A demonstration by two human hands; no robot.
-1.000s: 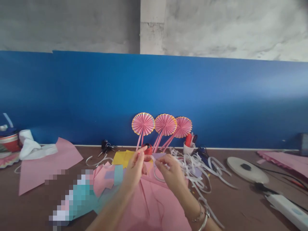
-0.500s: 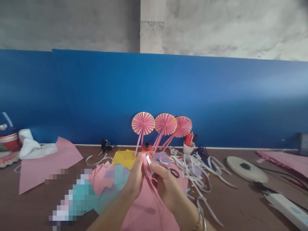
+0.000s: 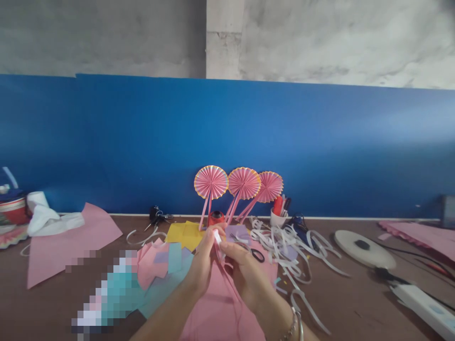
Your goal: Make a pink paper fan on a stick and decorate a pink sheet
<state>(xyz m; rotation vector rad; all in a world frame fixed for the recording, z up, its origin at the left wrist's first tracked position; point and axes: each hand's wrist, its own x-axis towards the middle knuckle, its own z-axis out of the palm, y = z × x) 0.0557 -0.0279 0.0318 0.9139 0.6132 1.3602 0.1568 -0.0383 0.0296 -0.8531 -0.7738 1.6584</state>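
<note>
Over the middle of the table, my left hand [image 3: 201,266] is closed on the upper end of a folded pink paper strip [image 3: 221,264], its fingertips covering the top. My right hand [image 3: 246,270] is closed too, thumb and fingers pinching the same folded paper from the right. A narrow white strip [image 3: 217,237] lies along the paper between my fingertips; whether it is stuck down or loose I cannot tell. Below, the paper's long edges run down over a large pink sheet [image 3: 209,312]. Scissors [image 3: 257,255] lie just right of my right hand.
Three pleated pink paper fans [image 3: 212,182] lean on the blue partition [image 3: 149,137]. Tangled white strips [image 3: 289,253] lie right of my hands, near a pen cup [image 3: 278,219]. Yellow paper [image 3: 185,233] and pink pieces [image 3: 152,265] lie left. A round lid [image 3: 364,253] and power strip [image 3: 423,305] sit right.
My left fingertips have closed over the top of the folded paper, and the white strip between my hands has shifted slightly left. Both hands remain nearly in place.
</note>
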